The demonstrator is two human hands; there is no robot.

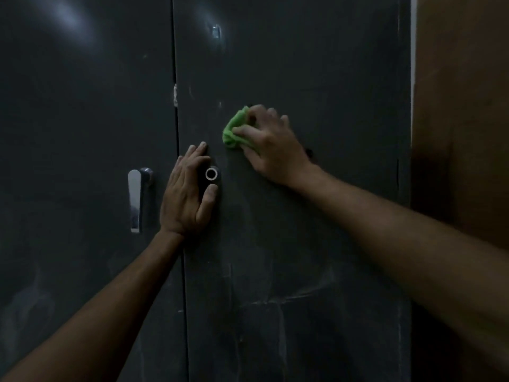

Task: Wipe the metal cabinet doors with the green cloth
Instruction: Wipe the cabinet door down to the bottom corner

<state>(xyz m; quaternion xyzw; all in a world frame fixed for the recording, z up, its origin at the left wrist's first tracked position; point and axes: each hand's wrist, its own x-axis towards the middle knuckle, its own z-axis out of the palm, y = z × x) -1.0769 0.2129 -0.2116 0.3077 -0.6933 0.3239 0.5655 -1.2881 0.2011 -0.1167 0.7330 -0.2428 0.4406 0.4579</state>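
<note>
Two dark grey metal cabinet doors fill nearly the whole view, meeting at a vertical seam point(179, 188) that serves here as the landmark. The right door point(316, 244) spreads wide to the right of the seam, its lower part marked with pale streaks and smudges. The left door point(82, 119) lies to the left of the seam, with a soft glare near its top. Far to the right of the seam, beyond the right door's outer edge, stands a brown wall point(462, 133).

The right hand point(271, 146) is well to the right of the seam and above the level of the lock, its forearm reaching in from the lower right. Its fingers are curled over the green cloth point(234, 130) and press the bunched cloth flat against the right door; the cloth shows at the hand's left side, between the hand and the seam.

The left hand point(187, 194) lies right at the seam, palm flat on the metal, fingers straight and close together pointing upward, thumb spread off to the right. It holds nothing.

A silver lever handle point(137, 199) hangs upright on the left door, just left of the seam and beside the left hand. A round lock cylinder point(211, 174) with a bright ring sits just right of the seam, between the left hand's thumb and forefinger.
</note>
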